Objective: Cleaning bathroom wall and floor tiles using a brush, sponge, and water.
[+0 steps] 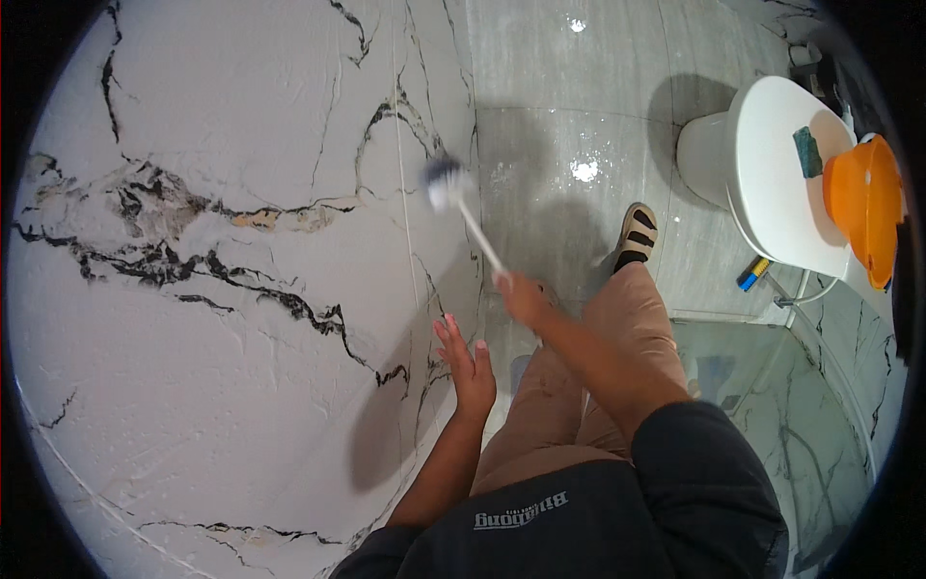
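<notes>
Long-handled scrub brush [463, 214]: white, slender handle ending in a blurred white-and-dark bristle head. The handle slants up and leftward from its gripped lower end; the head lies against the black-veined white marble wall [241, 241], beside the grey floor.

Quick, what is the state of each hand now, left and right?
Left hand: open, fingers spread, flat against the marble wall.
Right hand: closed on the handle of the brush.
</notes>
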Motion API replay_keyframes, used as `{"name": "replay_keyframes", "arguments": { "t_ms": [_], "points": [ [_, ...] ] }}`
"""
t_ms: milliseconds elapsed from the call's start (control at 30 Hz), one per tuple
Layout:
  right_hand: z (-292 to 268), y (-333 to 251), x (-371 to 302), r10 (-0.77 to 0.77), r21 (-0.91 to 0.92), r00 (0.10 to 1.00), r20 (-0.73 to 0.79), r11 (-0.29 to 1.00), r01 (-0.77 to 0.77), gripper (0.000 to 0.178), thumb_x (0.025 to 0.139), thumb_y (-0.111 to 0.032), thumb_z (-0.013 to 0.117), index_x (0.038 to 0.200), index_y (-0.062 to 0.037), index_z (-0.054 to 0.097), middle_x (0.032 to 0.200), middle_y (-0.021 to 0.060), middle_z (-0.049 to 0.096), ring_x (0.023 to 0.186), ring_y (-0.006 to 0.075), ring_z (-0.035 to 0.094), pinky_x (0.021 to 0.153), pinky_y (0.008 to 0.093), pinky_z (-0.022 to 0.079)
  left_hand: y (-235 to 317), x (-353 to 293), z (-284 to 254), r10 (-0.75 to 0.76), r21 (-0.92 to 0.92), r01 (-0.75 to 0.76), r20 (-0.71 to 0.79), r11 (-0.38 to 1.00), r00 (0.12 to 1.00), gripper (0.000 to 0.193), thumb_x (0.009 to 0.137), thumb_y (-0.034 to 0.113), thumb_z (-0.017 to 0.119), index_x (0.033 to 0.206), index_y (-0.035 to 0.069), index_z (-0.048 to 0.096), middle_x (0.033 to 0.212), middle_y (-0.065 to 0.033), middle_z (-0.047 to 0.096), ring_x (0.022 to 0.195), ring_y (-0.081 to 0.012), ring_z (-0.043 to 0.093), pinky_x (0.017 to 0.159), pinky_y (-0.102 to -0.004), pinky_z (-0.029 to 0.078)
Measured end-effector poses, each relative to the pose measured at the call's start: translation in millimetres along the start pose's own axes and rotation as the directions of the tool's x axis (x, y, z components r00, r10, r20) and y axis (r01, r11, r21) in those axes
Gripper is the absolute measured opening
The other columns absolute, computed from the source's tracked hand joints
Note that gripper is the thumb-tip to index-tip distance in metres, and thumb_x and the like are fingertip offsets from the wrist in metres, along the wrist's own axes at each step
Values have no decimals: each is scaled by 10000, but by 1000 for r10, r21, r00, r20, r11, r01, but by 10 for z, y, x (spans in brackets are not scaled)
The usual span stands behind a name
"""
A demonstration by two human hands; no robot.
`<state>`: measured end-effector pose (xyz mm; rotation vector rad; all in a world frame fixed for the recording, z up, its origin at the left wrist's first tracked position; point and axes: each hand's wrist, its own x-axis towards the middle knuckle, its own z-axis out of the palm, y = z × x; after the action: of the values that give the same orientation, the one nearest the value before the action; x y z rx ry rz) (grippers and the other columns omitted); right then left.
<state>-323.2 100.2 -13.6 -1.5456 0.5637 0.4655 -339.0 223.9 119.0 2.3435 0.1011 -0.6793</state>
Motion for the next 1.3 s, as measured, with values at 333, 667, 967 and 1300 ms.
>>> {"name": "replay_keyframes", "arguments": {
  "t_ms": [333,667,967,1300],
  "points": [
    [66,54,353,78,44,995,-59,996,-75,487,975,-425,361,906,6,578,678,198,573,664,404,560,620,439,448,-95,-42,-12,-7,40,6,25,999,1000,651,938,139,420,1468,13,64,1518,-256,29,1415,-392,-66,1068,-590,-66],
    [279,509,-899,33,-349,951,308,934,81,457,972,-383,355,992,9,589,940,260,619,886,440,586,797,510,440,25,-81,-83,51,-1,-51,52,999,997,673,928,177,435,1471,23,67,1503,-298,-1,1412,-401,-69,1071,-587,-60],
    [284,-20,340,76,17,987,-145,997,-74,475,969,-410,377,888,9,584,810,242,610,771,438,577,674,484,444,-98,-155,-212,44,30,-44,20,999,999,675,920,152,439,1471,23,73,1506,-292,-23,1410,-407,-56,1074,-581,-59],
    [389,218,-56,149,-14,988,-34,989,-150,477,972,-415,372,940,10,586,804,222,609,767,387,584,682,455,440,-273,-256,-338,46,41,-48,68,998,997,644,926,147,430,1470,27,107,1508,-286,-12,1412,-403,-41,1077,-576,-60]
  ]
}}
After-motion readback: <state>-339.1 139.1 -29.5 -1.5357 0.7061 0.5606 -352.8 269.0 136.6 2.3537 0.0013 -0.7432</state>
